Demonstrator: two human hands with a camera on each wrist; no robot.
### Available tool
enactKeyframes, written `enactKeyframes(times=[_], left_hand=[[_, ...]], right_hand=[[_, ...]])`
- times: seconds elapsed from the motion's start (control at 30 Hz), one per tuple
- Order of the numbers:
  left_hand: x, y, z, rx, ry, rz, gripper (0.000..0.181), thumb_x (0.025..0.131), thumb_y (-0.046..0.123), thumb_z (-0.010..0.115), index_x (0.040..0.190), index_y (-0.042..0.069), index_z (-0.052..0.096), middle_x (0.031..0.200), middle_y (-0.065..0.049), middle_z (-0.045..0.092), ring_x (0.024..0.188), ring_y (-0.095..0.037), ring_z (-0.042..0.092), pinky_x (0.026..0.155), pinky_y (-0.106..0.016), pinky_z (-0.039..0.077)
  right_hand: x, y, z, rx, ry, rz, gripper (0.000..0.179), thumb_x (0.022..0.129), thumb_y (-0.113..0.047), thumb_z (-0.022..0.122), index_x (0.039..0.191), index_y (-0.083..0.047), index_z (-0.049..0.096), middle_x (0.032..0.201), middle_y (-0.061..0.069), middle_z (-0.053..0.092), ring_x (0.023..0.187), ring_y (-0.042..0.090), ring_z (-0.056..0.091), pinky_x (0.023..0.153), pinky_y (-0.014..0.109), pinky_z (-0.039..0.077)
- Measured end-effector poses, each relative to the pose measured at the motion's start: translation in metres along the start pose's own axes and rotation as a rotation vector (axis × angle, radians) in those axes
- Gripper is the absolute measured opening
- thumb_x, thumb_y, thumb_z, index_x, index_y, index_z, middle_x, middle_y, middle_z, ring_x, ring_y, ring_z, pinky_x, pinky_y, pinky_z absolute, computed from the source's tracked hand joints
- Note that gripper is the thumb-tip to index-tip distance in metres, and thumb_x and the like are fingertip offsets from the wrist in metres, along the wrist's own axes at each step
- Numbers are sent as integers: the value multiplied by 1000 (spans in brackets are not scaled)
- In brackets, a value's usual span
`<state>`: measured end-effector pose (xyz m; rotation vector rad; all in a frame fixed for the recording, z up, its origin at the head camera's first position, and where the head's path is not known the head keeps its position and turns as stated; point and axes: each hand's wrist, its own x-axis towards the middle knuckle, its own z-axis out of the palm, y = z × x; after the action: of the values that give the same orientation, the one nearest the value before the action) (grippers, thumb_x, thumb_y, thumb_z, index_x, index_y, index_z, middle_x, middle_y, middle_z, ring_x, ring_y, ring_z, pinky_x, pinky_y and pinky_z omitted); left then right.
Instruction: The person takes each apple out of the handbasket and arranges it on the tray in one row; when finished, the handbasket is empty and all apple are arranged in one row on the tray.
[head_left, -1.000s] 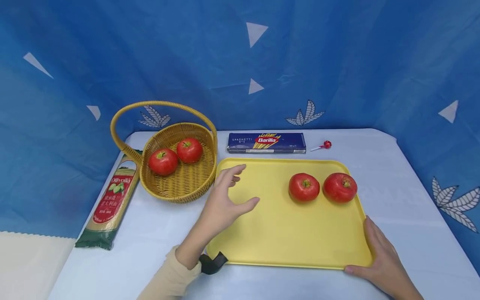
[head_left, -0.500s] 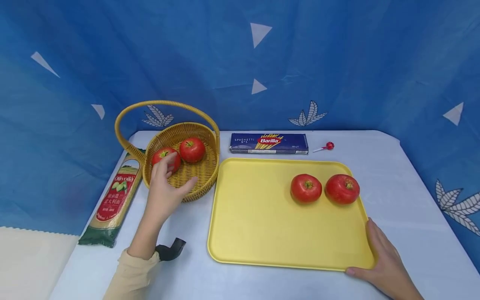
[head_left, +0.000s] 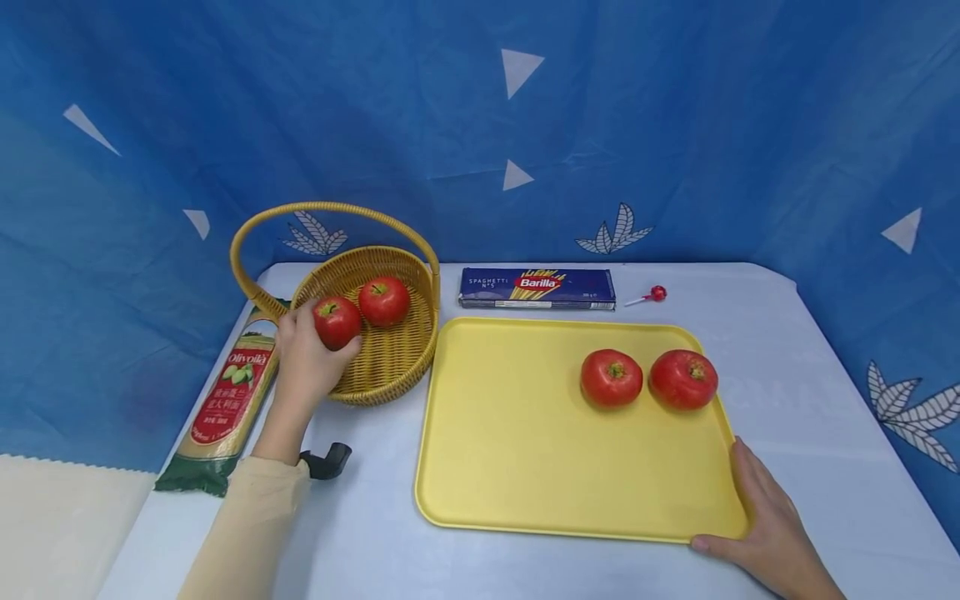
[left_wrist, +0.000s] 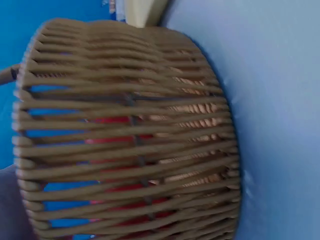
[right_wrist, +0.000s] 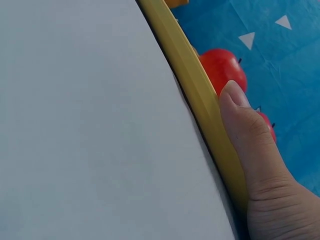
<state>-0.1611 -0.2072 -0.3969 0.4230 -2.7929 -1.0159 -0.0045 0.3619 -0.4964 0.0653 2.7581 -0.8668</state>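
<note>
My left hand reaches over the near-left rim of the wicker basket and grips a red apple. A second red apple lies beside it in the basket. In the left wrist view the basket's woven wall covers most of the scene, with red showing through the gaps. My right hand holds the near-right corner of the yellow tray, its thumb along the front edge. Two more red apples, one left of the other, sit on the tray's right half.
A blue spaghetti box lies behind the tray, with a red lollipop to its right. A pasta packet lies left of the basket, whose tall handle arches above it. A blue patterned cloth hangs behind the table.
My left hand has moved left from above the tray to the basket and taken hold of the left apple there. The right hand stays at the tray's corner.
</note>
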Motion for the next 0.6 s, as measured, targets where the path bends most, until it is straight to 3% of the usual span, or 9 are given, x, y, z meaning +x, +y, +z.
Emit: enactKeyframes(times=[0.2,0.6], left_hand=[[10,-7,7,48,23,-32,93,86,23,74,155,-1,17,151,-28,25,141,-44,24,101,-67,44],[12,-8,14,107,57,-21,85,86,27,73,148,-10,28,145,-31,32,137,-44,28,103,-65,43]], right_hand=[[0,-3,0,3,18,-2,138,72,-51,83,155,-16,-21,164,24,-13,144,57,4,103,80,14],[0,-2,1,-7,26,-9,138,72,-51,84,155,-15,-21,164,26,-10,143,57,8,101,81,18]])
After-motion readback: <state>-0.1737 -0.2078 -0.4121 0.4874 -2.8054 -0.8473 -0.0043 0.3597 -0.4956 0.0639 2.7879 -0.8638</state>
